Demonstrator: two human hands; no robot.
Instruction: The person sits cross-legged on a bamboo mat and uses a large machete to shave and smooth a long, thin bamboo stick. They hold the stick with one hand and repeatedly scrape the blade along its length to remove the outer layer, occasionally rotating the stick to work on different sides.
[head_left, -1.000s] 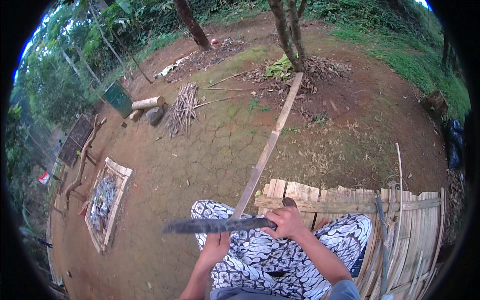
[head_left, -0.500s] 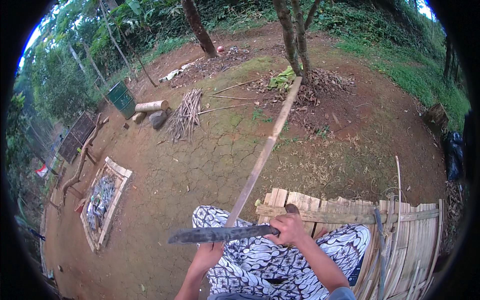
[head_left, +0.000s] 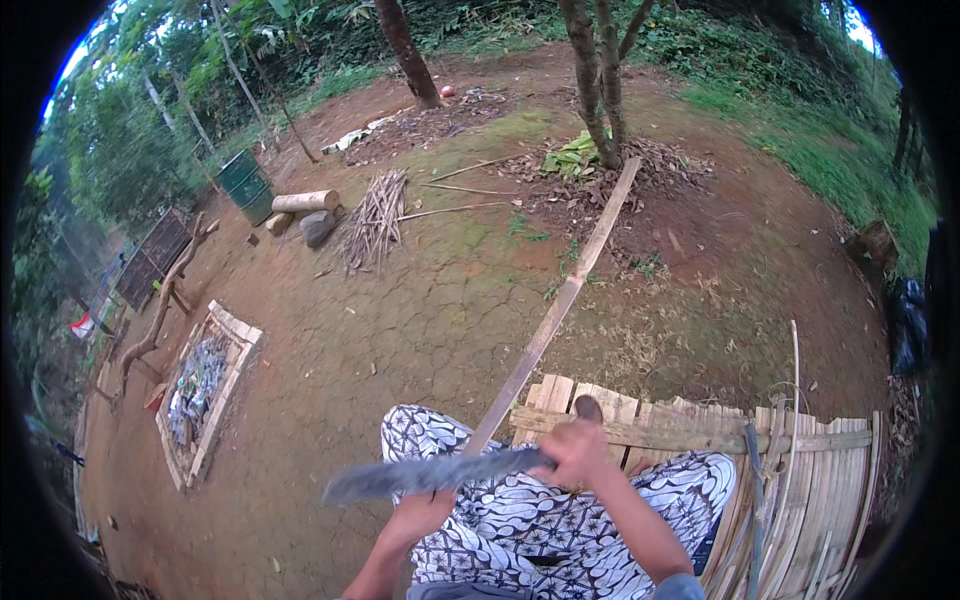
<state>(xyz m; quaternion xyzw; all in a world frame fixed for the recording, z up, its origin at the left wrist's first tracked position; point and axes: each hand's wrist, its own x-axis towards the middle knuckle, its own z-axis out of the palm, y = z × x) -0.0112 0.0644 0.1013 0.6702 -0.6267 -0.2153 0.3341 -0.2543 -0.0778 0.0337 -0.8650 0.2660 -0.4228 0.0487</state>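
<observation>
In my right hand (head_left: 575, 452) is the handle of a machete (head_left: 430, 474). Its broad dark blade points left, blurred by motion, and passes over the near end of a long bamboo strip (head_left: 545, 335). My left hand (head_left: 422, 512) is closed on that strip's near end, just below the blade, which hides part of the grip. The strip slants away from me to the far right, its tip by the tree base; the far part is paler than the near part. My crossed legs in patterned cloth (head_left: 540, 530) lie beneath both hands.
I sit beside a slatted bamboo platform (head_left: 690, 425) with thin strips on it. A tree (head_left: 600, 90) with dry leaves stands ahead. To the left are a stick pile (head_left: 375, 220), a log (head_left: 305, 201), a green drum (head_left: 245, 185) and a bordered pit (head_left: 245, 340) of litter.
The bamboo strip's far end has swung slightly to the right. The machete's blade tip has shifted a little left and down, and my left hand has moved slightly right.
</observation>
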